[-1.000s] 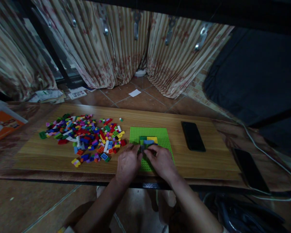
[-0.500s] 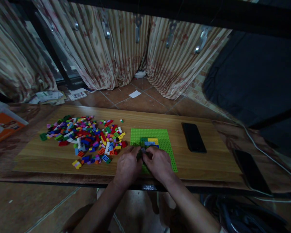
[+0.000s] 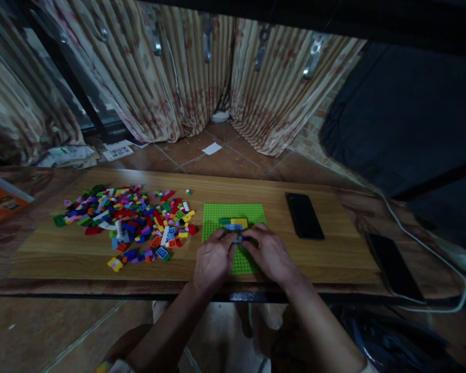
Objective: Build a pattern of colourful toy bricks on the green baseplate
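A green studded baseplate (image 3: 252,265) lies on the wooden board, partly covered by my hands. On it stands a small group of toy bricks: a green brick (image 3: 225,221), a yellow brick (image 3: 239,221) and a light blue brick (image 3: 234,227). Just in front of these, my left hand (image 3: 214,260) and my right hand (image 3: 271,255) meet with fingertips pinched. Between them shows a small greyish-blue toy brick (image 3: 237,239); the fingers hide part of it, and whether it touches the baseplate I cannot tell.
Left of the baseplate spreads a pile of loose toy bricks (image 3: 130,215). A black phone (image 3: 305,216) lies to the right, and a second dark phone (image 3: 394,267) farther right beside a white cable (image 3: 431,242). An orange and white box (image 3: 3,199) stands at the far left.
My hands have moved slightly away from me over the baseplate and spread a little apart, showing the small brick between the fingertips. The whole view has shifted slightly.
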The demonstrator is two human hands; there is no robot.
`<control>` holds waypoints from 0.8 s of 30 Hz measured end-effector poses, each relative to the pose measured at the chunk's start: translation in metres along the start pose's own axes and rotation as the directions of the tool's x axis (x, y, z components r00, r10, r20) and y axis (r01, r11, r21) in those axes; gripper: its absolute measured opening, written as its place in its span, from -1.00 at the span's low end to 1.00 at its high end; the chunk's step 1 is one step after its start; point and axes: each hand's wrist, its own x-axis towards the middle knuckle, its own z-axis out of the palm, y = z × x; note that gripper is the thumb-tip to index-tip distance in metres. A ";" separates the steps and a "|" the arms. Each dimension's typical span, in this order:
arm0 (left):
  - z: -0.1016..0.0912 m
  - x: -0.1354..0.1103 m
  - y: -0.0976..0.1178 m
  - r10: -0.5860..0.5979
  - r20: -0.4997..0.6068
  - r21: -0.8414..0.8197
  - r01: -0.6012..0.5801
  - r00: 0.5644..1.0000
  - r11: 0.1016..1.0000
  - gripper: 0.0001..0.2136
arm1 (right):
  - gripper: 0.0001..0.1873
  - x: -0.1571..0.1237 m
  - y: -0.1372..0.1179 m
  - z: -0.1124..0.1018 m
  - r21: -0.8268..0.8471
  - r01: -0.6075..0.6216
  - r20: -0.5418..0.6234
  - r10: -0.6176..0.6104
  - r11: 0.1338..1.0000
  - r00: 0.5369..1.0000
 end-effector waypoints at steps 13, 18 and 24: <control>0.005 0.008 0.006 -0.015 -0.016 0.011 0.015 1.000 1.000 -0.80 | -0.80 -0.001 0.017 -0.004 0.007 -0.199 -0.064 0.199 0.980 0.978; 0.007 0.009 0.005 0.015 -0.034 -0.023 -0.016 0.999 1.000 -0.82 | -0.80 0.001 0.018 -0.002 0.043 -0.205 -0.059 0.208 0.978 0.976; 0.008 0.011 0.003 0.023 -0.044 -0.028 -0.025 0.999 0.999 -0.82 | -0.79 0.004 0.018 0.000 0.102 -0.214 -0.054 0.220 0.972 0.974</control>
